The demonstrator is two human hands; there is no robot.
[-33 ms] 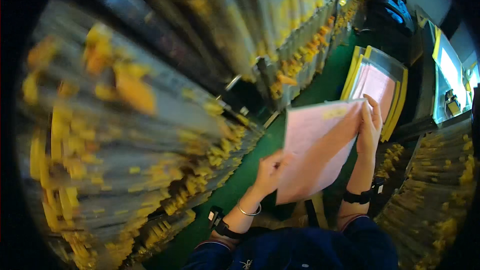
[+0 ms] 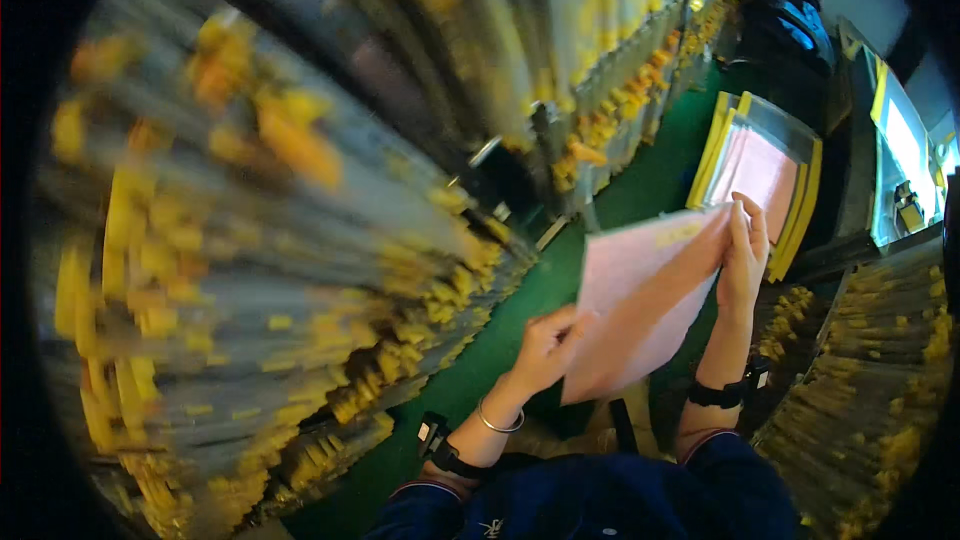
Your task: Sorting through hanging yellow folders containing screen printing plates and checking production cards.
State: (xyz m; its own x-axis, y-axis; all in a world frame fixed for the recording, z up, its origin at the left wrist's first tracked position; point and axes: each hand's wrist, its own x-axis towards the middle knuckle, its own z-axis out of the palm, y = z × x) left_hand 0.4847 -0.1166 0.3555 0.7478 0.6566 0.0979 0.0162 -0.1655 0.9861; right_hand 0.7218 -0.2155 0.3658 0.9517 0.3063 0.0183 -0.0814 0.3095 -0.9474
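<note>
A pink sheet of paper (image 2: 630,290) with a small yellowish patch near its top edge is held up, tilted, in front of my body. My left hand (image 2: 543,352) is closed on its left edge, thumb and fingers pinching it. At the upper right corner, my right hand (image 2: 741,265) grips the sheet with fingers behind and along the edge. A diagonal shadow crosses the paper. Just beyond my right hand lies a pile of yellow-edged clear folders (image 2: 812,172) with pink paper (image 2: 752,162) on top.
Tall racks packed with grey files and yellow tabs (image 2: 400,340) line my left, blurred. More tabbed files (image 2: 860,380) stand at lower right. Green floor (image 2: 640,180) runs between. A bright panel with a yellow edge (image 2: 905,150) is at far right, near a dark bag-like shape (image 2: 800,30).
The pink sheet appears slightly more tilted, its upper left corner lower. The surroundings have shifted slightly to the right in view. Both hands keep their hold.
</note>
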